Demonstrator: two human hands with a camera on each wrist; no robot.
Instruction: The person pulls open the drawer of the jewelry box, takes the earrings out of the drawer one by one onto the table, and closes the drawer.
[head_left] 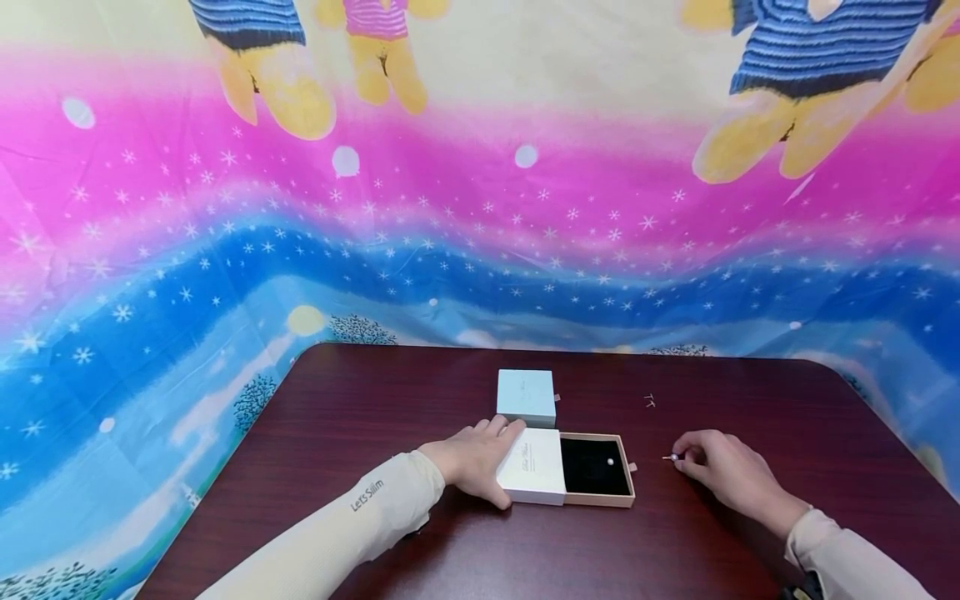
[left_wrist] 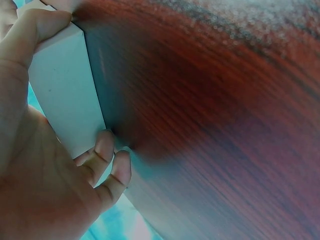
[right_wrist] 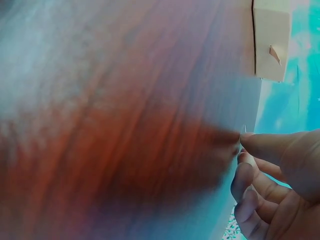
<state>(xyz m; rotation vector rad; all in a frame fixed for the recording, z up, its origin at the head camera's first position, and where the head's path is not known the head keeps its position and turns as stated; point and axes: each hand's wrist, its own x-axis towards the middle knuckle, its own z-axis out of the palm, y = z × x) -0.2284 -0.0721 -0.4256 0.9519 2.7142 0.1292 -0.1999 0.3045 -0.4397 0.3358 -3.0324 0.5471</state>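
My left hand (head_left: 480, 462) grips the white sleeve (head_left: 534, 467) of a small jewellery box, its thumb at the near side and its fingers over the far side. The box's drawer (head_left: 628, 502) is slid partway out to the right and holds a black pad (head_left: 588, 475) with one pearl (head_left: 611, 462) on it. To the right of the drawer, my right hand (head_left: 727, 468) pinches a pearl stud earring (head_left: 674, 457) between thumb and index finger, its thin pin pointing left. In the right wrist view only the pin's tip (right_wrist: 245, 128) shows past the fingertips.
A second closed pale box (head_left: 525, 393) with a small tab stands just behind the first. Two tiny thin pieces (head_left: 649, 401) lie further back to the right, too small to identify. The dark red wooden table (head_left: 375, 379) ends at a patterned cloth (head_left: 465, 275).
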